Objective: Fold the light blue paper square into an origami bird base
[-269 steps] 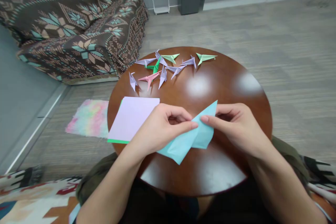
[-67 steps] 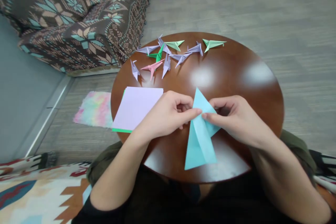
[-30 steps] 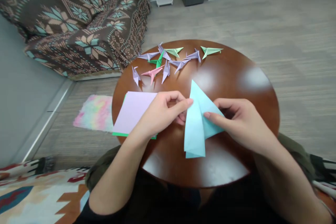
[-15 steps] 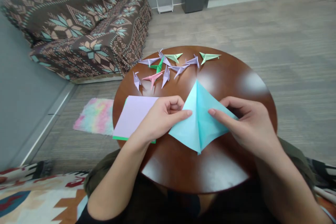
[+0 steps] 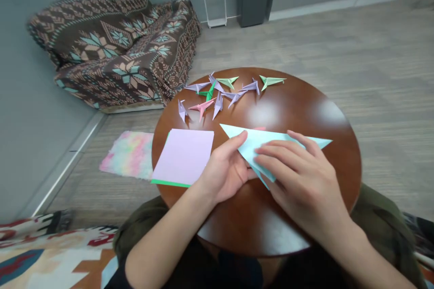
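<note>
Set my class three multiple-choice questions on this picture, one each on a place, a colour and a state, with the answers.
1. Where does the lilac paper sheet lie?
A) On the round wooden table
B) On the floor
C) On the patterned blanket

2. What colour is the sheet edge showing beneath it?
A) Pink
B) Green
C) Blue

3. What state is the blue paper in?
A) Flat and unfolded
B) Crumpled on the floor
C) Folded, under both hands

Answers:
1. A, since it rests on the tabletop beside the left hand.
2. B, since a green strip runs along its near side.
3. C, since the right hand covers the fold.
</note>
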{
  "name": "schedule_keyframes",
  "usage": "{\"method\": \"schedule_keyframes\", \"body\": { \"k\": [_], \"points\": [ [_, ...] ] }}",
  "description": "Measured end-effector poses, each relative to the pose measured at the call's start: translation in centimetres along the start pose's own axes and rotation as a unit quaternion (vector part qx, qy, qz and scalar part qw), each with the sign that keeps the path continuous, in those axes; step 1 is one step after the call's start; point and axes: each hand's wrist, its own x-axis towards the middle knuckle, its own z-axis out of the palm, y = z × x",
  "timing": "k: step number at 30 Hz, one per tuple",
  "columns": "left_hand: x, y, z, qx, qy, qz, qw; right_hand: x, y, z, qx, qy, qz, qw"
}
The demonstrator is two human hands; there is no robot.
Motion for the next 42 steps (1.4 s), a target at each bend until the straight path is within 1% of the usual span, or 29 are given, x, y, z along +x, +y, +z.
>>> {"method": "schedule_keyframes", "body": {
  "k": [2, 4, 6, 8, 10, 14, 16, 18, 20, 24, 26, 29, 31, 33, 36, 38, 40, 42],
  "points": [
    [0.5, 0.1, -0.3, -0.015, 0.028, 0.007, 0.999, -0.1, 0.3, 0.5, 0.015, -0.004, -0.015, 1.0],
    [0.9, 0.0, -0.5, -0.014, 0.06, 0.029, 0.998, -0.2, 0.6, 0.7, 0.031, -0.011, -0.023, 0.999],
    [1.1, -0.1, -0.6, -0.007, 0.086, 0.073, 0.994, -0.2, 0.9, 0.8, 0.045, -0.007, -0.017, 0.999],
    [1.0, -0.3, -0.7, 0.007, 0.096, 0.121, 0.988, -0.2, 1.2, 0.7, 0.06, 0.003, 0.009, 0.998],
    [0.7, -0.4, -0.6, 0.019, 0.085, 0.143, 0.986, -0.2, 1.4, 0.5, 0.081, 0.006, 0.053, 0.995],
    [-0.1, -0.4, -0.3, 0.034, 0.027, 0.132, 0.99, 0.0, 1.6, 0.0, 0.119, 0.018, 0.138, 0.983],
    [-0.3, -0.3, -0.2, 0.053, 0.008, 0.13, 0.99, 0.1, 1.7, -0.1, 0.132, 0.033, 0.166, 0.977],
    [-0.3, -0.3, -0.1, 0.071, 0.005, 0.132, 0.989, 0.1, 1.8, -0.1, 0.146, 0.038, 0.187, 0.971],
    [-0.2, -0.4, -0.2, 0.078, 0.011, 0.141, 0.987, 0.1, 2.0, -0.1, 0.142, 0.043, 0.188, 0.971],
    [-0.1, -0.5, -0.2, 0.096, 0.03, 0.149, 0.984, 0.1, 2.5, -0.3, 0.058, 0.064, 0.149, 0.985],
    [-0.2, -0.5, -0.2, 0.097, 0.024, 0.144, 0.985, 0.0, 2.7, -0.5, 0.074, 0.045, 0.148, 0.985],
    [-0.2, -0.2, -0.3, 0.091, 0.017, 0.141, 0.986, 0.0, 3.0, -1.0, 0.142, 0.011, 0.177, 0.974],
    [0.0, 0.1, -0.6, 0.097, 0.039, 0.147, 0.984, -0.1, 3.1, -1.3, 0.152, 0.004, 0.199, 0.968],
    [0.3, 0.5, -1.0, 0.115, 0.077, 0.157, 0.978, -0.1, 3.3, -1.5, 0.15, -0.002, 0.212, 0.966],
    [0.7, 0.8, -1.6, 0.149, 0.114, 0.178, 0.966, -0.4, 3.5, -1.5, 0.145, -0.028, 0.223, 0.964],
    [0.7, 0.6, -1.8, 0.166, 0.11, 0.193, 0.961, -0.5, 3.5, -1.4, 0.134, -0.044, 0.227, 0.964],
    [0.6, 0.3, -1.6, 0.181, 0.084, 0.197, 0.96, -0.5, 3.2, -1.4, 0.133, -0.06, 0.232, 0.962],
    [0.4, 0.0, -1.4, 0.195, 0.057, 0.19, 0.961, -0.3, 2.9, -1.4, 0.156, -0.096, 0.229, 0.956]
  ]
}}
